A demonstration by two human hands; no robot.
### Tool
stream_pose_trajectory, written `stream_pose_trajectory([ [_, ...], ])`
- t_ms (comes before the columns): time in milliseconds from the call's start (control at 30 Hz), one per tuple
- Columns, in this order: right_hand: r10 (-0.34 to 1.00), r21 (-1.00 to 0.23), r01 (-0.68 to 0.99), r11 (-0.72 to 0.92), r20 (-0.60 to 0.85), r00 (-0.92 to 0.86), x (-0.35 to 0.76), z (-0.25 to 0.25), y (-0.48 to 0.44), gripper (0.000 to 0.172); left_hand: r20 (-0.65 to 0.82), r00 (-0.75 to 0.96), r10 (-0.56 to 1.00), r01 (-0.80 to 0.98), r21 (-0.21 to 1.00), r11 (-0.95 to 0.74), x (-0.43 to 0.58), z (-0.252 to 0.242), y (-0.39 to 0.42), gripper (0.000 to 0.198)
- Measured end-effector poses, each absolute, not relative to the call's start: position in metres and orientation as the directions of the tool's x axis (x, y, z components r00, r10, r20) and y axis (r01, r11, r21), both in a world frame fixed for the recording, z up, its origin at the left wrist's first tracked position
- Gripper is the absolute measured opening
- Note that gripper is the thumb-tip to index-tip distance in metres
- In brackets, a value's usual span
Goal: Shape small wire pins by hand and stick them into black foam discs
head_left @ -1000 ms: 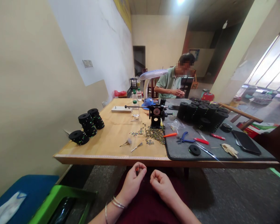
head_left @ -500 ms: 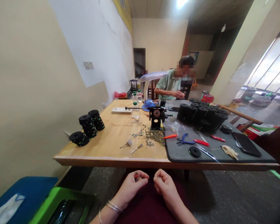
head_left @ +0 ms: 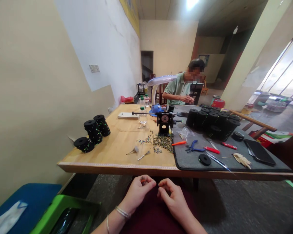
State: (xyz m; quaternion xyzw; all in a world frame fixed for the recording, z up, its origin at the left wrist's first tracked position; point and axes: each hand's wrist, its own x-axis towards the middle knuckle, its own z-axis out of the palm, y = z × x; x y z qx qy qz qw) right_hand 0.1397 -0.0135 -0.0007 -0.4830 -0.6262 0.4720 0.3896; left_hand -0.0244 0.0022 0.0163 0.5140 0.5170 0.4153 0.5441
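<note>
My left hand [head_left: 139, 192] hovers over my lap, just below the table's front edge, thumb and forefinger pinched. A small orange thing [head_left: 143, 181] shows among its curled fingers; its kind is hidden. Facing it a short gap away, my right hand [head_left: 173, 197] is also closed, fingertips together. Whatever is in that pinch, if anything, is too small to make out. Nearest on the table beyond are two small brush-like pieces [head_left: 144, 155], a heap of tiny dark and gold beads [head_left: 163, 143] and a black hand-cranked winder [head_left: 164, 123] with a long rod.
Black spools [head_left: 92, 131] stand at the table's left, with more spools [head_left: 212, 120] on the grey mat [head_left: 185, 162]. Blue pliers [head_left: 194, 147], tweezers [head_left: 217, 160] and a phone [head_left: 260, 152] lie there. A lamp [head_left: 155, 94] and a co-worker [head_left: 178, 87] are behind. A green stool [head_left: 51, 214] is lower left.
My right hand's fingers have loosened slightly and its forefinger reaches further toward my left hand. My left hand has turned a little. The view has shifted slightly; the table things stay put.
</note>
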Motion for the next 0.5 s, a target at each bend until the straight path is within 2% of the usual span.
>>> stream_pose_trajectory([
  [133, 0.962, -0.995, 0.102, -0.007, -0.034, -0.27, 0.136, 0.009, -0.008, 0.039, -0.029, 0.135, 0.99, 0.236, 0.972, -0.004, -0.025, 0.025, 0.0, 0.025],
  [233, 0.921, -0.99, -0.033, -0.136, -0.114, -0.372, 0.129, 0.013, -0.005, 0.042, 0.017, 0.157, 0.987, 0.268, 0.962, -0.059, -0.024, 0.028, -0.003, 0.022],
  [333, 0.906, -0.984, -0.002, -0.181, -0.166, -0.389, 0.123, 0.01, -0.004, 0.035, 0.045, 0.153, 0.987, 0.307, 0.947, -0.091, -0.024, 0.027, -0.005, 0.021],
  [500, 0.946, -0.994, 0.095, -0.051, -0.079, -0.314, 0.122, -0.003, -0.002, 0.028, 0.097, 0.162, 0.982, 0.423, 0.892, -0.158, -0.038, 0.028, 0.004, 0.022],
])
